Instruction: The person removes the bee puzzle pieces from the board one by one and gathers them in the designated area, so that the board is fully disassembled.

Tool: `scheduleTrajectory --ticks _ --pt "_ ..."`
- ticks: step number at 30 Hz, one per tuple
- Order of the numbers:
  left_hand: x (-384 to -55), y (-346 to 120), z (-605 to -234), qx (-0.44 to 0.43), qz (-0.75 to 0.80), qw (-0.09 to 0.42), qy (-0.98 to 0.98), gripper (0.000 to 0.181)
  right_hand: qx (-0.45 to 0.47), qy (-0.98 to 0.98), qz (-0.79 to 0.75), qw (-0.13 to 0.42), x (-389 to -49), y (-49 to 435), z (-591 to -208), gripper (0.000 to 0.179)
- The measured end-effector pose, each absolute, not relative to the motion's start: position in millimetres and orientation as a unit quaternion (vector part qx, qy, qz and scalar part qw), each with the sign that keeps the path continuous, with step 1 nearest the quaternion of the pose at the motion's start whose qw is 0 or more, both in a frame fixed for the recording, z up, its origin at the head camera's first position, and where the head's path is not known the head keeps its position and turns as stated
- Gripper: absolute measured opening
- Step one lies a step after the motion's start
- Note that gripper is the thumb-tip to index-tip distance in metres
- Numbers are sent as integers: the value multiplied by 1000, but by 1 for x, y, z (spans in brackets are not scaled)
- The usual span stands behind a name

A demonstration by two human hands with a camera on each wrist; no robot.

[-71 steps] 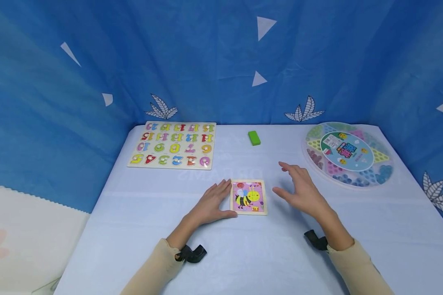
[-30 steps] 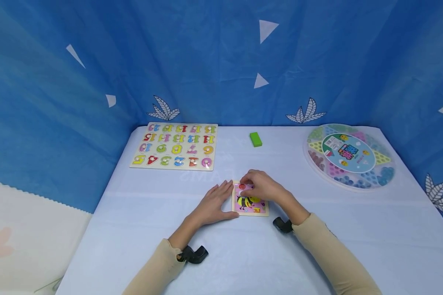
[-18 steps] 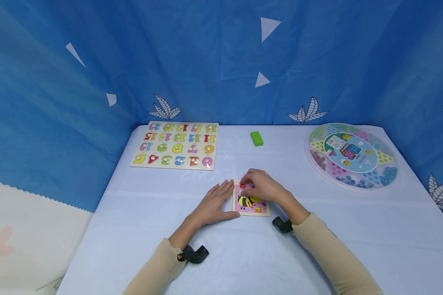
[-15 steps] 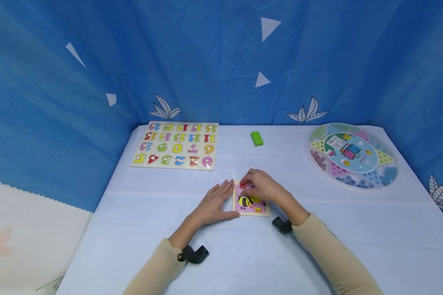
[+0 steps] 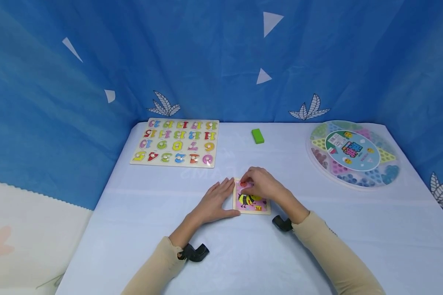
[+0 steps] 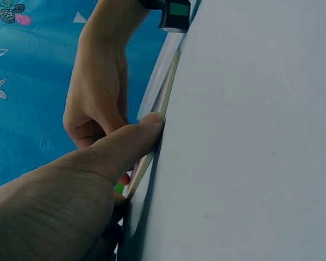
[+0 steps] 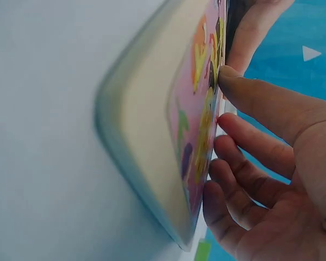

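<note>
A small square jigsaw puzzle point(image 5: 252, 200) with a bee picture and pale wooden frame lies on the table. My left hand point(image 5: 214, 205) rests along its left side, fingers straight and thumb on the frame's near left corner. In the left wrist view, that thumb point(image 6: 133, 138) touches the puzzle's edge. My right hand point(image 5: 263, 184) comes down over the upper part, its thumb and bent fingertips pinching at an upper-left puzzle piece. In the right wrist view, thumb and fingers point(image 7: 255, 141) meet the picture surface slightly apart. The right hand covers part of the picture.
Behind to the left lies a number puzzle board point(image 5: 175, 143). A green block point(image 5: 257, 136) sits at the back middle. To the right is a round, clear-lidded bead set point(image 5: 354, 153). A blue curtain point(image 5: 221, 61) hangs behind the white table point(image 5: 236, 262).
My right hand came in from the puzzle's right side and lowered its fingertips onto the picture; in the last second it has stayed there. My left hand has kept its place.
</note>
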State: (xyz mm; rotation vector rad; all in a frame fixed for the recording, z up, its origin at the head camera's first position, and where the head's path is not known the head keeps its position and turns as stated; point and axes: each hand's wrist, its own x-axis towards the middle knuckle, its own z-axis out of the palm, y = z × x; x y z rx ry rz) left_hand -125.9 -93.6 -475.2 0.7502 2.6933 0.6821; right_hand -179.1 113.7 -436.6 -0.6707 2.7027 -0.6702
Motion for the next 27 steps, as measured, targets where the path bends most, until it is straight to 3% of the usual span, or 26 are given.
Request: scheduleTrajectory --ticks 10,17,27 --pt "-127 -93 -475 263 235 129 927 95 -239 920 -270 152 -183 116 -439 22" --pt "-126 -93 -476 257 238 129 928 94 -219 936 -238 138 -179 110 -438 38" --pt "-124 -93 -473 260 236 129 928 94 -241 939 -214 121 -173 110 -431 38"
